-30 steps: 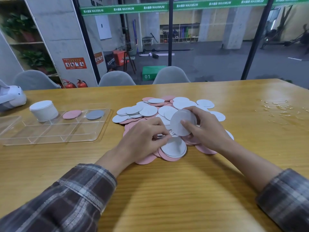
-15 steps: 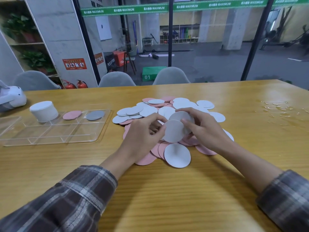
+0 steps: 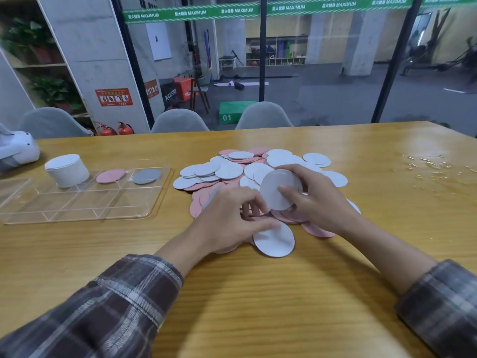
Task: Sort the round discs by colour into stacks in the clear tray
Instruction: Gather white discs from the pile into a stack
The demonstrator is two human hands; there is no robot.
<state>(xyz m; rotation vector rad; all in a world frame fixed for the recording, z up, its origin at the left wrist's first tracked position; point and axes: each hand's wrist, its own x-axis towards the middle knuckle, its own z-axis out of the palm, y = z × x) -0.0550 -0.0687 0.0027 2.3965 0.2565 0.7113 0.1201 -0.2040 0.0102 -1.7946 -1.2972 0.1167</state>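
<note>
Head view: the right hand (image 3: 322, 202) grips a white disc (image 3: 275, 188), tilted up on edge above the pile, thumb across its face and fingers behind. It may be more than one disc; the edge is too blurred to tell.

The left hand (image 3: 229, 218) lies on the near side of the loose pile of white and pink discs (image 3: 232, 169), fingers bent, thumb touching a flat white disc (image 3: 275, 241) on the bench (image 3: 258, 306). I cannot tell whether it grips anything.

The clear tray (image 3: 77, 205) sits to the left. Along its far row stand a tall white stack (image 3: 67, 170), a pink disc (image 3: 111, 175) and a grey disc (image 3: 146, 176), each in its own compartment.

Water drops (image 3: 433, 166) lie on the right.
</note>
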